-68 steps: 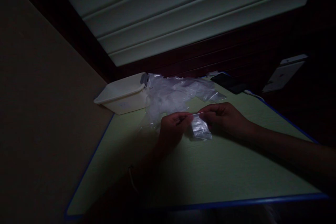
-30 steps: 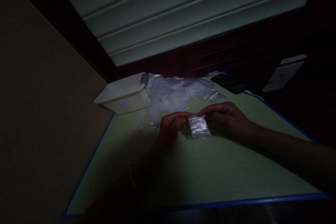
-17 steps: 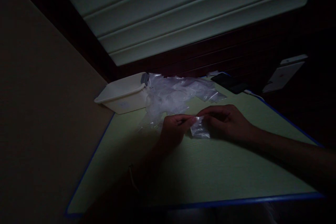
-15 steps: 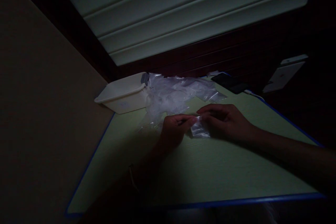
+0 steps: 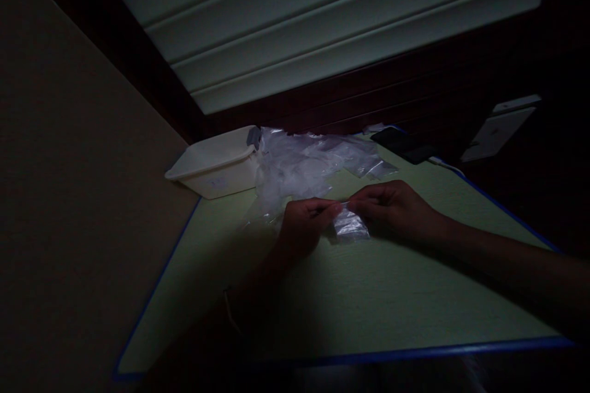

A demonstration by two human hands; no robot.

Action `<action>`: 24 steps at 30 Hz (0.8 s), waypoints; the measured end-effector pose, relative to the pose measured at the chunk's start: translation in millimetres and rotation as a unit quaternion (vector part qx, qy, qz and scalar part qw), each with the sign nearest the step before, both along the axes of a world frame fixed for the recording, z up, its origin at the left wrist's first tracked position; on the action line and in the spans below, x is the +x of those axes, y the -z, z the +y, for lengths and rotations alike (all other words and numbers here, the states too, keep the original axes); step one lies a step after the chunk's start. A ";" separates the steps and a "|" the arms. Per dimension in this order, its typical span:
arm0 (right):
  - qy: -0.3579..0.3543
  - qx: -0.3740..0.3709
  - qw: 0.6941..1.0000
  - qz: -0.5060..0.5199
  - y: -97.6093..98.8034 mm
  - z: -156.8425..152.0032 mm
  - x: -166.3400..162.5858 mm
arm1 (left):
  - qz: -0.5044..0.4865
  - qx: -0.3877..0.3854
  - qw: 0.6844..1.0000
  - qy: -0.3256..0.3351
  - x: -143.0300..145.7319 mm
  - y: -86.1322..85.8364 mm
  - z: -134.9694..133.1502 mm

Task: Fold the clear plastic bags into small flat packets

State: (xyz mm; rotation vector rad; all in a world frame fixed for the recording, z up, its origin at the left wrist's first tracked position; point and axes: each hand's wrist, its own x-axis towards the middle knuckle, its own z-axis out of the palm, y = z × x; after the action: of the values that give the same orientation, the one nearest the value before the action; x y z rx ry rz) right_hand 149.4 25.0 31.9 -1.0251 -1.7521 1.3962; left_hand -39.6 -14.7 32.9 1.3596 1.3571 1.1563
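A small clear plastic bag (image 5: 351, 225) hangs between my two hands over the light green table (image 5: 391, 307). My left hand (image 5: 306, 221) pinches its upper left edge between thumb and forefinger. At the upper right edge, my right hand (image 5: 391, 209) is closed on the same bag, fingertips close to those of the left. Whether anything is inside the bag is too dim to tell. Just beyond my hands lies a loose heap of clear plastic bags (image 5: 304, 163).
A white plastic bin (image 5: 216, 166) with a grey handle stands at the back left, beside the heap. At the back right lies a dark phone-like object (image 5: 403, 144) with a white cable (image 5: 445, 166). Blue edging (image 5: 415, 353) borders the table, and a wall rises at left.
My right hand's fingertips have closed in on the bag's top edge, nearer to my left hand. The bag's face shows more openly now. The heap and bin have stayed put.
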 end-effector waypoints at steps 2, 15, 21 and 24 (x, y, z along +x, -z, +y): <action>0.002 -0.010 1.000 0.006 0.3 -0.2 -0.1 | -0.006 -0.011 1.000 -0.001 0.6 -1.3 -0.3; 0.022 -0.009 0.999 0.023 2.0 2.6 0.2 | -0.021 -0.054 0.998 -0.006 -2.4 0.6 3.6; 0.010 -0.056 0.996 0.065 4.9 1.8 -1.5 | -0.015 -0.048 0.999 -0.008 -1.9 0.7 2.8; 0.021 -0.053 0.996 0.068 3.2 1.4 -1.5 | -0.016 -0.044 0.999 -0.005 -2.9 1.6 3.7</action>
State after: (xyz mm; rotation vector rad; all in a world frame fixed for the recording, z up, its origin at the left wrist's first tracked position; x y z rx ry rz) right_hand 147.9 26.4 28.6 -0.9924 -1.5628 1.5096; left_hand -42.5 -11.0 31.3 1.2686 1.3773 1.1072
